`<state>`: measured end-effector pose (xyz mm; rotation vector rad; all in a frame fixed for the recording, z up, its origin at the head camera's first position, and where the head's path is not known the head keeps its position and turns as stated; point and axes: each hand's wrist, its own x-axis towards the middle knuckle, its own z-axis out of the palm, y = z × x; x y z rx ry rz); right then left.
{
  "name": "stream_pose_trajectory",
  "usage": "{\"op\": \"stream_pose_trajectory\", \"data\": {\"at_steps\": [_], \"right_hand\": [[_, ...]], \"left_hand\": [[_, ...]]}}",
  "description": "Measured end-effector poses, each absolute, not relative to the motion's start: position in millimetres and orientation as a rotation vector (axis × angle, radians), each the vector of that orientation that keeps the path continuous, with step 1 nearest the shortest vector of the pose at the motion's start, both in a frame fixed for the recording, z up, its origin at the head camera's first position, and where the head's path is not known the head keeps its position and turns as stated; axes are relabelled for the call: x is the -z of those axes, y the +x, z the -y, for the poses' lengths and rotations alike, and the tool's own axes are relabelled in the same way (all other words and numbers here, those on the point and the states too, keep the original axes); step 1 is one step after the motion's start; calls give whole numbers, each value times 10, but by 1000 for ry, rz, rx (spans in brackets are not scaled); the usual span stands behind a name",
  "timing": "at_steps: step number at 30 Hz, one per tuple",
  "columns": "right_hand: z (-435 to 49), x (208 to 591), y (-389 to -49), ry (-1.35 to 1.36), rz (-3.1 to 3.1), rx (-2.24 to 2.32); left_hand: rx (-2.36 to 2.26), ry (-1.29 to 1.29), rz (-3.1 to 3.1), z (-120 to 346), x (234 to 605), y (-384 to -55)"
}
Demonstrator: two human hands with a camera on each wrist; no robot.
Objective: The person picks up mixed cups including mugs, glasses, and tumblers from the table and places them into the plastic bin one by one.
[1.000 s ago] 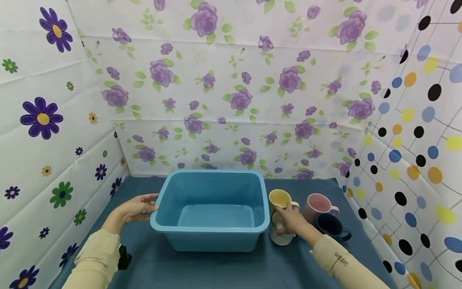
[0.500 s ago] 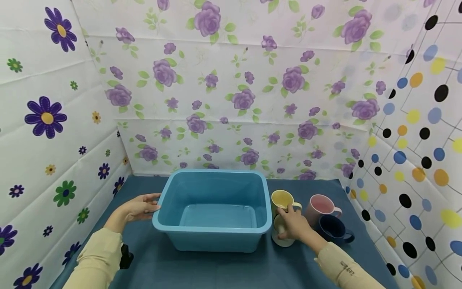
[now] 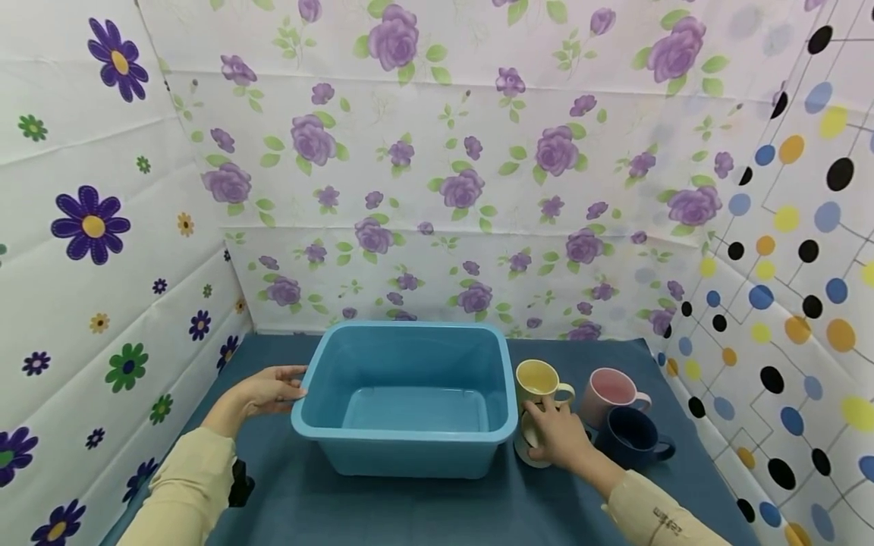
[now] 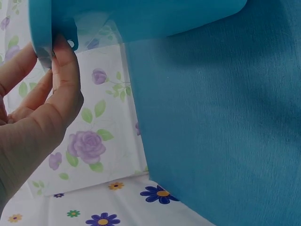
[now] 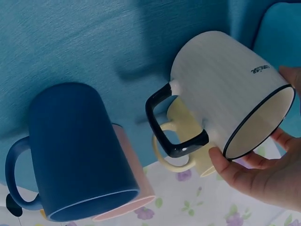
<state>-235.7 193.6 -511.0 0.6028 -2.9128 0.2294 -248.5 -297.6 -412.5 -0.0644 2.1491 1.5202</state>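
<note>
Blue cloth; right fingers seemingly hold white mug.

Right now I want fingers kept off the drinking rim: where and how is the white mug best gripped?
Probably hook its black handle from the side away from the blue basin: it juts out that way as an open loop. The right hand holds the white mug around its rim end.

I'm seeing a rose-print wall standing behind the blue tabletop, a daisy-print wall and dotted wall flanking it.
</note>
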Motion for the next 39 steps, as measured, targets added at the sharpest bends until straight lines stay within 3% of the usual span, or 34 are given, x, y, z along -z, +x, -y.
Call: {"op": "stream_pose_trajectory", "data": {"at_steps": [22,39], "right_hand": [[-1910,4902,-2262,488,3025,-344],[-2008,4356,-2202,568,3089,-416]], "left_hand": [[-1509,-112,-2184,2977,4083,-2479],[-1553,-126,-2156,2968,4148,-2479]]}}
